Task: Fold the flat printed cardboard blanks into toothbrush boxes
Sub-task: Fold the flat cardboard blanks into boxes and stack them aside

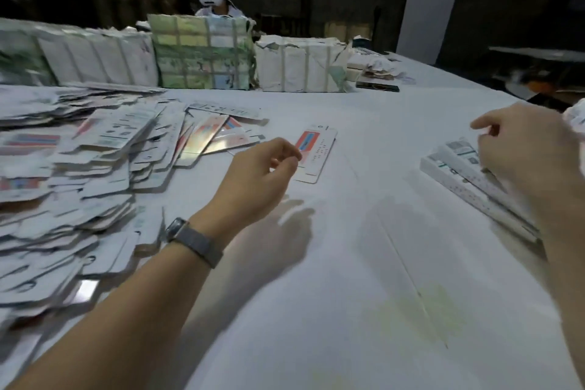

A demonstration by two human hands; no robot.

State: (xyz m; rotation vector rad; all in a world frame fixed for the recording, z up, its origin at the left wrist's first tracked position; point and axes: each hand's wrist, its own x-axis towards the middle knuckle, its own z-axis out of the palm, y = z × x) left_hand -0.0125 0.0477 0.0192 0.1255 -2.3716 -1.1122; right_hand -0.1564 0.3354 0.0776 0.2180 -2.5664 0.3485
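Blanks lie heaped at the table's left, one stray blank just beyond the empty, loosely curled left hand, so a careless reach may topple the heap, while whether the right hand over the folded boxes holds anything I cannot tell.

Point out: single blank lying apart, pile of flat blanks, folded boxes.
single blank (317, 153): head view, its white middle strip.
pile of flat blanks (79, 174): head view, top of the heap.
folded boxes (459, 174): head view, upper face of the stack.
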